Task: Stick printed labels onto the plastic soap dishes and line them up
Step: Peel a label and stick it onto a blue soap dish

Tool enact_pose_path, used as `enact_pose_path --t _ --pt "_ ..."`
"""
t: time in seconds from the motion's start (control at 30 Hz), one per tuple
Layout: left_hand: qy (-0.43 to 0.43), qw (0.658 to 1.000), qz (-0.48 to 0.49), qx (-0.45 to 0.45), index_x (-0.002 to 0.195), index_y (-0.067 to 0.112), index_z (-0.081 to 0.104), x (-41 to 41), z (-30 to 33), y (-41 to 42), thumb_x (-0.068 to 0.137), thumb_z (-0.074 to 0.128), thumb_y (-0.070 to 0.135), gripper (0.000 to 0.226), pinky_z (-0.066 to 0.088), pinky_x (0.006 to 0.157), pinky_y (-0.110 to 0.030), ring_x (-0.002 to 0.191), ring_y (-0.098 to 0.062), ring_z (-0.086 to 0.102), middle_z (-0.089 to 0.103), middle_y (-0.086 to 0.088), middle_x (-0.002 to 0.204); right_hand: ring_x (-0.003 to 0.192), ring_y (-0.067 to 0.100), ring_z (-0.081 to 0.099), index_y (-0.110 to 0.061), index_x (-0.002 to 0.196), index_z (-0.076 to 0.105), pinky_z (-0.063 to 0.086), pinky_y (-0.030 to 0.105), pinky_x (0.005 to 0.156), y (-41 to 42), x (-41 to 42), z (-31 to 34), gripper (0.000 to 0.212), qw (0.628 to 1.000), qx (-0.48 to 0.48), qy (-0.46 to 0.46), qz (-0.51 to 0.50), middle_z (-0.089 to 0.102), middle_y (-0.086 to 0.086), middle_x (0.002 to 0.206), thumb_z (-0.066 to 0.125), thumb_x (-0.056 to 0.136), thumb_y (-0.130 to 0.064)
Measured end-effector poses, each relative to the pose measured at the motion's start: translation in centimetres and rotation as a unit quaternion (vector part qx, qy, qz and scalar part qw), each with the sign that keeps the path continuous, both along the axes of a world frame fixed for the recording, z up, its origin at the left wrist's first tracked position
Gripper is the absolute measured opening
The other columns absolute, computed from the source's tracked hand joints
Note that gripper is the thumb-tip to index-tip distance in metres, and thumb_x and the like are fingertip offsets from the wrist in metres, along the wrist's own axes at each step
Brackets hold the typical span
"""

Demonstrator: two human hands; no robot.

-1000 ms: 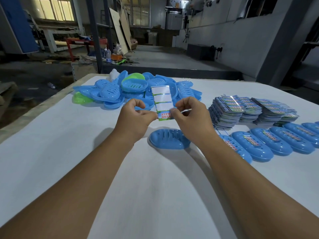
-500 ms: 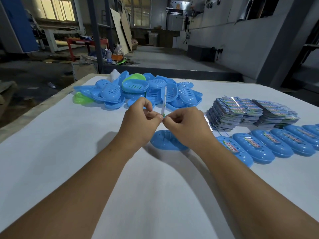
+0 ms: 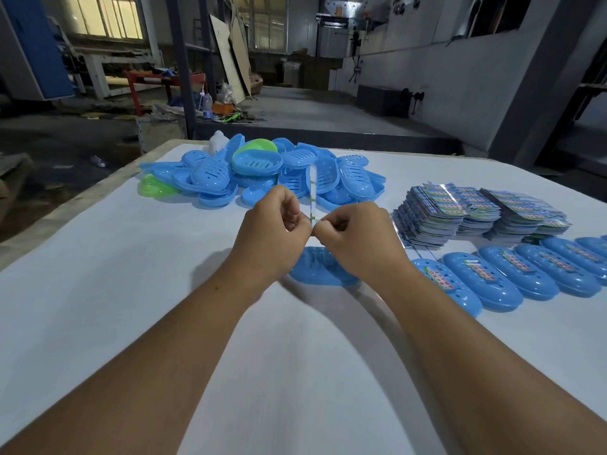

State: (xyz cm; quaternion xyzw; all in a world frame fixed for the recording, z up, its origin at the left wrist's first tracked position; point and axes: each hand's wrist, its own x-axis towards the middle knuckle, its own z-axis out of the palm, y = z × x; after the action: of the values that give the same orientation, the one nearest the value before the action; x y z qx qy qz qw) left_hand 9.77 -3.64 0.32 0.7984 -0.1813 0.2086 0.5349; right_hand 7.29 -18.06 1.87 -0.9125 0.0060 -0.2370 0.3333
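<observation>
— What's the surface like, and the room?

— A wide white counter [image 3: 98, 290] in a dim workshop with a grey concrete floor [image 3: 312, 106], a lit window [image 3: 101, 18] at far left and leaning boards [image 3: 230, 57] behind.

— What lies on it?

— A heap of blue and green plastic soap dishes [image 3: 262, 174] at the far side, stacks of printed labels [image 3: 476, 211] to the right, and a row of labelled blue dishes [image 3: 525, 274] before them.

— And the hands?

— The left hand [image 3: 276, 231] and right hand [image 3: 358, 238] meet, fingers pinched on the lower end of a narrow label strip [image 3: 313, 192] standing edge-on. Just beyond them lies one blue oval soap dish [image 3: 315, 267], partly hidden by the right wrist.
</observation>
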Motion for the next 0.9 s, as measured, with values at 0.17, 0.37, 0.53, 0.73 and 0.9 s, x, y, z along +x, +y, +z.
enact_pose_path --t 0.17,0.37,0.53,0.73,0.9 --pt "0.007 0.999 0.049 0.009 0.077 0.028 0.055 0.6 0.6 0.5 0.084 0.062 0.012 0.020 0.051 0.072 -0.032 0.068 -0.009 0.055 0.061 0.010 0.075 0.054 0.014 0.036 0.004 0.074 0.067 0.034 0.030 0.052 -0.9 0.4 0.1 0.032 0.998 0.049 0.033 -0.012 0.061 0.025 0.071 0.057 0.076 -0.027" --pt "0.108 0.986 0.119 0.040 0.084 0.025 0.057 1.4 0.8 1.3 0.091 0.043 0.011 0.021 0.040 0.067 -0.032 0.078 -0.018 0.054 0.058 0.007 0.080 0.046 0.012 0.038 0.001 0.066 0.067 0.034 0.024 0.050 -1.6 0.5 0.1 0.031 0.996 0.052 0.062 -0.032 0.064 0.019 0.066 0.057 0.077 -0.026" --pt "0.137 0.973 0.151 0.108 0.089 0.024 0.052 1.4 0.8 2.0 0.089 0.038 0.012 0.018 0.039 0.067 -0.035 0.085 -0.026 0.056 0.062 0.001 0.090 0.053 0.014 0.041 0.002 0.070 0.069 0.037 0.027 0.054 -1.9 0.7 -0.1 0.033 0.995 0.046 0.073 -0.056 0.066 0.022 0.074 0.056 0.078 -0.028" --pt "0.140 0.886 0.230 0.377 0.130 0.016 0.041 0.9 1.0 3.0 0.094 0.049 0.027 0.038 0.039 0.068 -0.036 0.088 -0.027 0.055 0.063 -0.005 0.103 0.056 0.016 0.042 0.003 0.076 0.069 0.039 0.029 0.057 -1.7 0.8 -0.2 0.037 0.995 0.040 0.072 -0.063 0.067 0.022 0.079 0.054 0.078 -0.030" --pt "0.128 0.830 0.246 0.484 0.111 0.020 0.054 0.3 1.6 3.8 0.093 0.052 0.038 0.026 0.039 0.074 -0.035 0.094 -0.023 0.048 0.055 -0.002 0.103 0.053 0.016 0.041 0.003 0.075 0.069 0.037 0.029 0.054 -1.6 0.6 -0.1 0.037 0.996 0.040 0.063 -0.058 0.066 0.023 0.076 0.055 0.077 -0.031"
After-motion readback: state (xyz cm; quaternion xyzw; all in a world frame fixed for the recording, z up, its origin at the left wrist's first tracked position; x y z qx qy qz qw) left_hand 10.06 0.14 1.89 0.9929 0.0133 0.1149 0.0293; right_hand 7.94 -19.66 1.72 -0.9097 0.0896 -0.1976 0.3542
